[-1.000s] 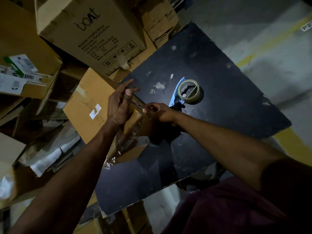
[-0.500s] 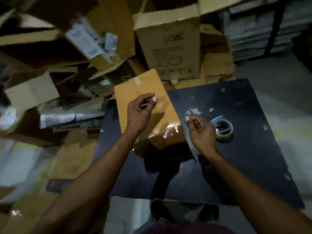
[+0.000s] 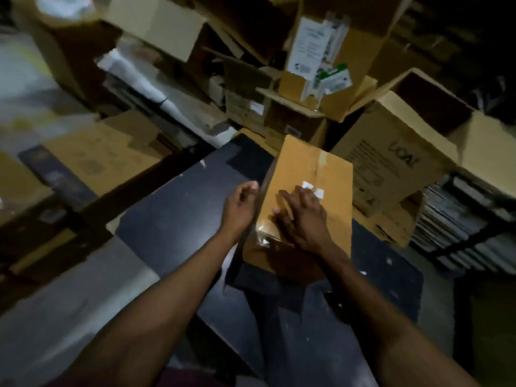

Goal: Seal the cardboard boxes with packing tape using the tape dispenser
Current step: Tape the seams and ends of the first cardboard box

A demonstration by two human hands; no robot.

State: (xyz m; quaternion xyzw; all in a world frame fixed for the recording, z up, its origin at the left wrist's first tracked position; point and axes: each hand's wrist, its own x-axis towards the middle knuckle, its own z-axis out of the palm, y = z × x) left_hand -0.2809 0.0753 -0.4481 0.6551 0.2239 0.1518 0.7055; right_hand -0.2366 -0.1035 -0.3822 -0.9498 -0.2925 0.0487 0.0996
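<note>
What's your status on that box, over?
Right hand flat on the cardboard box, pressing clear tape at the near edge. Left hand loosely curled beside it. Dispenser not in view.

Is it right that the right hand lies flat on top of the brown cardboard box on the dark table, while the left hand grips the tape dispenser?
Not quite. In the head view the left hand holds no tape dispenser; none is in view. It sits at the left side of the cardboard box, fingers loosely curled. The rest holds: the right hand lies flat on the box, on the dark table.
</note>
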